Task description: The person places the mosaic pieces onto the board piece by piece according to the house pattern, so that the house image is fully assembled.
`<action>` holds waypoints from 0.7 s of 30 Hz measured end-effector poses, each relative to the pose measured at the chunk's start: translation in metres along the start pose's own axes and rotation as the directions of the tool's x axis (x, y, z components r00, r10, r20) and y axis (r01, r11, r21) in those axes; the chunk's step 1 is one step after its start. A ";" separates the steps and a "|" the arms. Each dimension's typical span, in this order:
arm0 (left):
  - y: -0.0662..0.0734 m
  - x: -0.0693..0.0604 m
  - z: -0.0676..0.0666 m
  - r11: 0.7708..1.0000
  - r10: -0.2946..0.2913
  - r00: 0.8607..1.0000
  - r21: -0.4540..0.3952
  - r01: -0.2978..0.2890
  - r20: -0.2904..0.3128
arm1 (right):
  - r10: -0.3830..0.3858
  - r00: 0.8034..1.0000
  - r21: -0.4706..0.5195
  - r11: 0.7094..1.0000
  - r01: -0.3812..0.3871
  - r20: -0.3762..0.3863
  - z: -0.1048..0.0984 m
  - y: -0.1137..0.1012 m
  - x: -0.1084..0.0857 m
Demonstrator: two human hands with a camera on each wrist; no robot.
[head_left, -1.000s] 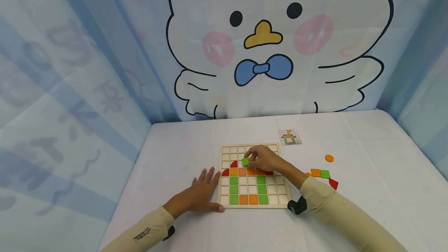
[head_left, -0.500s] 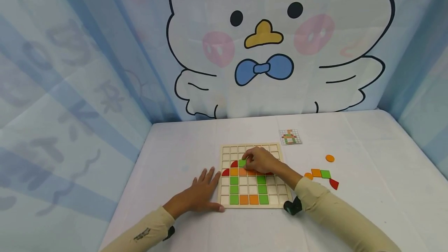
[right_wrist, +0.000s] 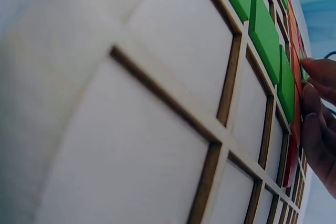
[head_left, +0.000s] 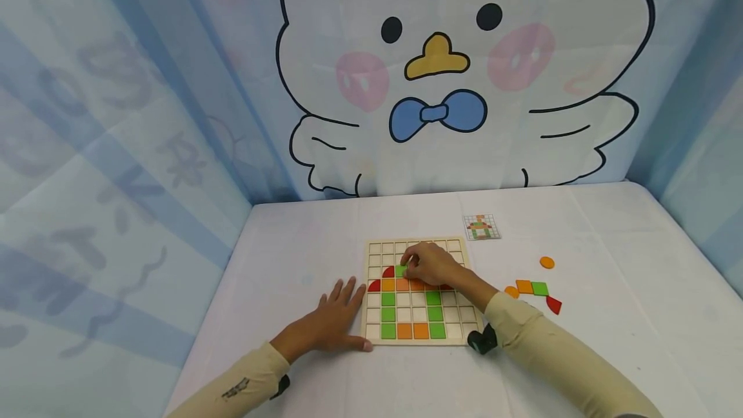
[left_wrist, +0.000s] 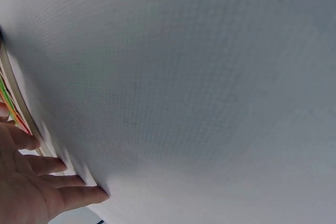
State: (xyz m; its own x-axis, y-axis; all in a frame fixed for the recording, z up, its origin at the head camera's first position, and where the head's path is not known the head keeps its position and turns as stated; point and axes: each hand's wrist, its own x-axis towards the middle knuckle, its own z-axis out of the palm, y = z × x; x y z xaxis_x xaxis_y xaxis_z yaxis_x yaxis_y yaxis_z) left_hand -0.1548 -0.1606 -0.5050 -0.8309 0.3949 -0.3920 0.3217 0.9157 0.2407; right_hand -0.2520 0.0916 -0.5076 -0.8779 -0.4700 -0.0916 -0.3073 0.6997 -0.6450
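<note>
A wooden grid board (head_left: 418, 342) lies on the white table, with green, orange and red tiles set in several of its cells. Over its upper half my right hand (head_left: 432, 264) pinches a green square tile (head_left: 400, 271), which sits in a cell beside a red quarter-round tile (head_left: 389, 272). The fingers and thumb of that hand also show at the right edge of the right wrist view. Flat on the table, my left hand (head_left: 333, 321) has its fingers spread, touching the board's left edge. Part of the orange row is hidden under my right hand.
A pattern card (head_left: 481, 227) lies past the board's upper right corner. Right of the board are loose tiles: an orange round (head_left: 547, 262), an orange square (head_left: 524, 286), a green square (head_left: 540, 289) and a red quarter-round (head_left: 554, 304). A printed curtain stands behind the table.
My right hand has lowered the green square tile, moving it slightly left into the cell beside the red quarter-round. My left hand has stayed in place.
</note>
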 end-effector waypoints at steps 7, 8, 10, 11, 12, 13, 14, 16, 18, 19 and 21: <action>0.000 0.000 -0.001 1.000 0.004 1.000 0.008 -0.004 0.001 | -0.014 1.000 -0.023 1.000 0.014 -0.011 -0.001 0.000 0.001; 0.000 0.000 -0.001 1.000 0.004 1.000 0.008 -0.004 0.001 | -0.017 1.000 -0.029 0.999 0.017 -0.012 -0.001 0.000 0.001; -0.001 0.001 -0.001 1.000 0.003 1.000 0.008 -0.003 0.003 | -0.016 1.000 -0.043 0.999 0.015 -0.013 -0.001 -0.001 0.002; -0.001 0.002 -0.001 1.000 0.002 1.000 0.009 -0.002 0.003 | -0.014 1.000 -0.049 0.999 0.013 -0.012 -0.001 -0.001 0.002; -0.001 0.002 0.000 1.000 0.001 1.000 0.009 -0.001 0.004 | -0.010 1.000 -0.053 0.999 0.010 -0.011 -0.002 -0.002 0.002; -0.002 0.002 0.000 1.000 0.001 1.000 0.010 -0.001 0.002 | -0.007 1.000 -0.057 0.998 0.006 -0.011 -0.002 -0.003 0.002; -0.002 0.002 0.000 1.000 0.002 1.000 0.009 -0.002 0.002 | -0.004 1.000 -0.057 0.998 0.003 -0.010 -0.003 -0.004 0.001; -0.002 0.002 0.001 1.000 0.002 1.000 0.005 -0.002 0.000 | 0.003 1.000 -0.047 0.999 -0.003 -0.007 -0.004 -0.005 -0.001; -0.002 0.001 0.001 1.000 0.003 1.000 0.002 -0.003 -0.002 | -0.004 1.000 -0.033 0.999 0.004 -0.001 -0.007 -0.005 -0.004; -0.001 0.001 0.000 1.000 0.004 1.000 0.000 -0.004 -0.004 | -0.006 1.000 -0.023 1.000 0.006 0.004 -0.009 -0.005 -0.006; -0.001 0.000 0.000 1.000 0.003 1.000 -0.002 -0.003 -0.007 | -0.011 1.000 0.000 1.000 0.011 0.014 -0.013 -0.002 -0.009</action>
State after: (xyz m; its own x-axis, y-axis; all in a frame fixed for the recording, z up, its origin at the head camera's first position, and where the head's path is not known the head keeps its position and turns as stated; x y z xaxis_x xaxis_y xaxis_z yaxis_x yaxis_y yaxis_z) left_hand -0.1552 -0.1611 -0.5053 -0.8334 0.3967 -0.3848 0.3228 0.9145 0.2439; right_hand -0.2479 0.1018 -0.4952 -0.8693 -0.4849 -0.0952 -0.3165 0.6944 -0.6463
